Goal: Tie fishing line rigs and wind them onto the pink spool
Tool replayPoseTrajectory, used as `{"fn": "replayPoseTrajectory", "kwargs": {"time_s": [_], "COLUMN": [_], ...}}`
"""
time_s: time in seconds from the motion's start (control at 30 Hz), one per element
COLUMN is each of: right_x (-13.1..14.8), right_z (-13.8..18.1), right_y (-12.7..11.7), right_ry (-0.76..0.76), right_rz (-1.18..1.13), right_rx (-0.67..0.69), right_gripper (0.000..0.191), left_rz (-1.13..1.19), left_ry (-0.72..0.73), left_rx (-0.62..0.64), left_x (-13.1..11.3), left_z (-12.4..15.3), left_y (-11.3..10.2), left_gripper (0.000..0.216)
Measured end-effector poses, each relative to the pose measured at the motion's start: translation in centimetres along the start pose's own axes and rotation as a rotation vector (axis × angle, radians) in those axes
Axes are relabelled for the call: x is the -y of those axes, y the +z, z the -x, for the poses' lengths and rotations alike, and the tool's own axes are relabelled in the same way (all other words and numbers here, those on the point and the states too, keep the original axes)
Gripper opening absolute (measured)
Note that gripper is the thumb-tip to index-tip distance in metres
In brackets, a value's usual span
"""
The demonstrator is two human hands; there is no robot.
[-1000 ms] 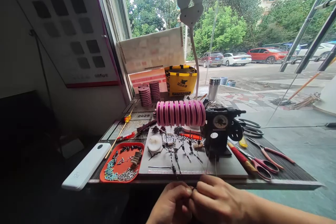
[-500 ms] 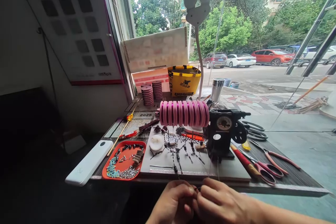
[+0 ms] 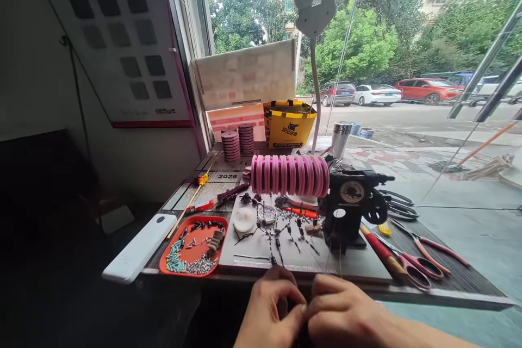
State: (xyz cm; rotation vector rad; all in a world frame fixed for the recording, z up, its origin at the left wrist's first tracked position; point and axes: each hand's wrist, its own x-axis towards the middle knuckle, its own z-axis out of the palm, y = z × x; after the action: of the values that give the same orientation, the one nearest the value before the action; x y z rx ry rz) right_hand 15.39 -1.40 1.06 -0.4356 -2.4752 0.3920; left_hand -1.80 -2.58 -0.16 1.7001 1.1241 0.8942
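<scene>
Both hands meet in front of the table's near edge, fingertips close together. My left hand (image 3: 272, 307) is closed in a pinch, its bent fingers raised and its thumb reaching toward the right hand; what it pinches is hidden. My right hand (image 3: 345, 307) is closed, fingers curled, with a thin clear line (image 3: 340, 266) running down to it from the black winding machine (image 3: 346, 212). Pink ringed spools (image 3: 290, 175) sit along the machine's shaft. Just beyond my left hand, small black fishing-rig pieces (image 3: 278, 247) lie on a pale board (image 3: 248, 261).
An orange tray (image 3: 191, 247) holds beads and small tubes. Left of it lies a white power bank (image 3: 139, 247). Scissors (image 3: 416, 272) and pliers (image 3: 434, 253) lie right. Spool stacks (image 3: 231, 147), a yellow bag (image 3: 289, 125) and a metal canister (image 3: 340, 140) stand behind.
My left hand's fingers have lifted and bent more, and its thumb now points to the right hand. The small dark piece seen between the fingertips is now hidden. The view shifted slightly.
</scene>
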Motion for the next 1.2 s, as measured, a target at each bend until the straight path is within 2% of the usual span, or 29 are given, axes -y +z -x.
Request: {"fn": "replayPoseTrajectory", "kwargs": {"time_s": [0.17, 0.27, 0.33, 0.43, 0.5, 0.57, 0.67, 0.8, 0.9, 1.0, 1.07, 1.1, 1.2], "right_x": [0.7, 0.9, 1.0, 0.5, -0.3, -1.3, -1.9, -1.3, -1.2, -1.4, -1.0, -0.7, 0.7], "right_z": [-1.1, -1.4, -1.4, -0.6, 0.4, 1.5, 2.8, 3.1, 2.7, 2.0, 1.4, 1.0, -0.4], "right_y": [-1.5, -2.2, -2.4, -1.6, -0.3, 0.9, 1.6, 0.8, 0.6, 0.7, 0.4, 0.1, -1.1], "right_ry": [0.357, 0.414, 0.359, 0.118, -0.055, -0.151, -0.121, -0.049, -0.073, -0.198, -0.171, -0.091, 0.308], "right_rz": [-0.375, -0.455, -0.38, -0.068, 0.14, 0.249, 0.287, 0.276, 0.219, 0.158, 0.068, -0.007, -0.303], "right_rx": [-0.084, -0.08, 0.034, 0.216, 0.23, 0.194, 0.193, 0.197, 0.183, 0.063, 0.035, 0.041, -0.021], "right_gripper": [0.033, 0.031, 0.027, 0.022, 0.021, 0.023, 0.025, 0.019, 0.024, 0.037, 0.037, 0.036, 0.03], "left_rz": [0.126, 0.195, 0.265, 0.352, 0.326, 0.221, 0.138, 0.333, 0.375, 0.262, 0.087, 0.013, -0.064], "left_ry": [0.11, 0.075, 0.054, -0.029, -0.081, -0.097, -0.144, -0.305, -0.316, -0.251, -0.152, -0.095, 0.037], "left_rx": [-0.1, -0.154, -0.149, -0.09, -0.03, 0.011, 0.085, 0.268, 0.282, 0.225, 0.135, 0.072, -0.166], "left_x": [1.8, 2.8, 2.9, 2.4, 1.7, 0.7, -0.5, -0.8, -0.6, -0.6, -0.6, -0.5, 0.1], "left_z": [0.7, 0.6, 0.5, 0.2, 0.1, -0.1, -0.5, -0.7, -0.7, -0.5, -0.2, 0.0, 0.7], "left_y": [0.9, 1.4, 1.5, 1.3, 1.1, 0.8, 0.5, 0.2, 0.0, 0.1, 0.2, 0.4, 1.3], "left_gripper": [0.038, 0.039, 0.041, 0.039, 0.03, 0.02, 0.012, 0.024, 0.031, 0.026, 0.019, 0.017, 0.016]}}
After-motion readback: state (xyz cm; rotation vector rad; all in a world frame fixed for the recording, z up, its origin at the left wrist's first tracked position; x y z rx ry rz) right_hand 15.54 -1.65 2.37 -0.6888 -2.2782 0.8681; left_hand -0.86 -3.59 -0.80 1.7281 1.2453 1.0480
